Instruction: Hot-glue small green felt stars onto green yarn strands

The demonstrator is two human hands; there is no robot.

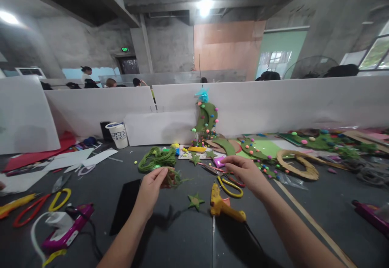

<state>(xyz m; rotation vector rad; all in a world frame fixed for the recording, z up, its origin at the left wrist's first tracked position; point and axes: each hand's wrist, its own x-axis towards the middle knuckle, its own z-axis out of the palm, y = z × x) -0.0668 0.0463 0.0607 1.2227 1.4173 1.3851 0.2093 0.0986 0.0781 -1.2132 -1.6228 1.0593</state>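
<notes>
1. Left hand (154,182): grip pinched on green yarn (176,179), above counter (182,239).
2. Right hand (244,173): near purple piece (218,162); cannot tell whether grip holds anything.
3. Star (195,201) on counter, beside glue gun (223,207).

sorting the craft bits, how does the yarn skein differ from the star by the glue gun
The skein is a loose looped bundle; the star is a compact pointed shape. The skein is bigger than the star. The skein lies farther back than the star. Both are green and on the table.
</notes>
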